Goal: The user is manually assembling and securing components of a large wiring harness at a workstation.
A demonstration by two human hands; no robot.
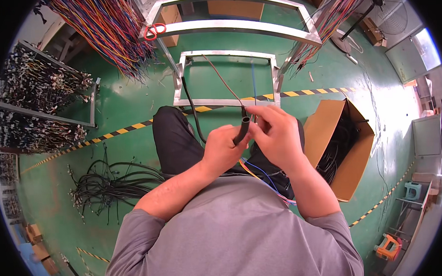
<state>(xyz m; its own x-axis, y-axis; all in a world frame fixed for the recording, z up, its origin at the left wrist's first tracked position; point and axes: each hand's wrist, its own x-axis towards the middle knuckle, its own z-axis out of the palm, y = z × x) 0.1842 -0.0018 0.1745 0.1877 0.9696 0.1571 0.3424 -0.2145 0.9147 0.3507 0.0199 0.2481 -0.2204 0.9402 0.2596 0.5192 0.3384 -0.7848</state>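
My left hand (225,148) is closed around a short black tube (242,128), its open end pointing up. My right hand (276,132) pinches a thin brown wire (223,81) at the mouth of the tube. That wire runs up toward a metal frame (228,102). A blue wire (253,77) hangs beside it. Orange and blue wires (256,174) trail down under my hands across my lap. A black cable (192,107) runs from the frame down past my left knee.
An open cardboard box (353,171) with black tubes stands at my right. A bundle of black cables (112,183) lies on the green floor at my left. Racks of wires (37,101) stand far left; coloured wire bundles (105,29) and red scissors (154,31) hang ahead.
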